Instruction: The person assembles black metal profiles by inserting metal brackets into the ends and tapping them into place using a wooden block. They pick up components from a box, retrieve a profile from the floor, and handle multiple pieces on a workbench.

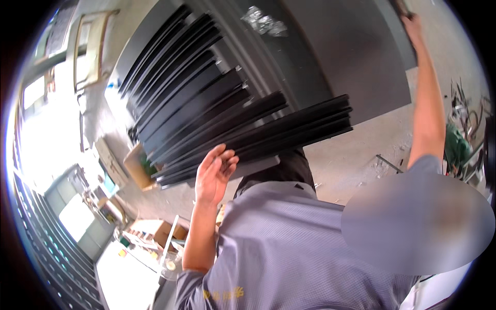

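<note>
My left hand (215,173) is raised palm up at the near edge of the table, its fingers loosely bent and apart. Just beyond its fingertips lies a bundle of long black profiles (294,124); whether the fingers touch them I cannot tell. More black profiles (178,98) lie spread side by side across the left of the table. Far to the right, my arm is stretched out and my right hand (412,25) is closed at the edge of a grey panel (361,57). A dark thing (402,7) shows in its grip, too small to name.
A crumpled clear plastic bag (264,21) rests on the dark panels. On the floor at right are a green cloth-like thing (457,144) and tangled cables (467,111). Cardboard boxes (155,230) and a white tabletop (126,276) stand at lower left.
</note>
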Motion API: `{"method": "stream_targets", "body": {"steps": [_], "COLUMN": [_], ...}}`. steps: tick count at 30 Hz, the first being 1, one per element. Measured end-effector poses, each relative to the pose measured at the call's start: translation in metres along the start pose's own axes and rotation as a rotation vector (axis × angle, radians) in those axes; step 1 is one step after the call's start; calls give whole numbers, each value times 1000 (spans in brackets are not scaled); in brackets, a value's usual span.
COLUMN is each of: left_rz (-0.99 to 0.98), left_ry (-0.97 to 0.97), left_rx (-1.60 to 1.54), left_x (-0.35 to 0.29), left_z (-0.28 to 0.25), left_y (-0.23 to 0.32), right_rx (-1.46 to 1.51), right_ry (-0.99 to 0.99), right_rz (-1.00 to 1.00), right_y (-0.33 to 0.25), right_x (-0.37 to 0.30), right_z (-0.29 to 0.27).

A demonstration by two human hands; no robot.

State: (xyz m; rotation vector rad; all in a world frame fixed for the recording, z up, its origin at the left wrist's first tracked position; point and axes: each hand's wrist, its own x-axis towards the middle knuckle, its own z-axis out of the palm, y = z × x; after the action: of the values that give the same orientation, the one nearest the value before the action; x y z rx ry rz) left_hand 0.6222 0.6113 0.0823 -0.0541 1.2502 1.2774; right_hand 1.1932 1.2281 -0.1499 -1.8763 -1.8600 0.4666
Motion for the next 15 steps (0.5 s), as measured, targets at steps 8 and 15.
{"method": "stream_targets", "body": {"steps": [8, 15], "left_rz": [61, 10], "left_ry": [-156, -157], "left_rx": [-171, 65], "left_x": [-26, -61], "left_z": [8, 13], "left_y": [8, 14], "right_rx": [1068, 1075], "right_ry": [-325, -721], "right_rz": [41, -49], "right_y": [-286, -457], "right_x": [-295, -508], "right_z": [-148, -115]}}
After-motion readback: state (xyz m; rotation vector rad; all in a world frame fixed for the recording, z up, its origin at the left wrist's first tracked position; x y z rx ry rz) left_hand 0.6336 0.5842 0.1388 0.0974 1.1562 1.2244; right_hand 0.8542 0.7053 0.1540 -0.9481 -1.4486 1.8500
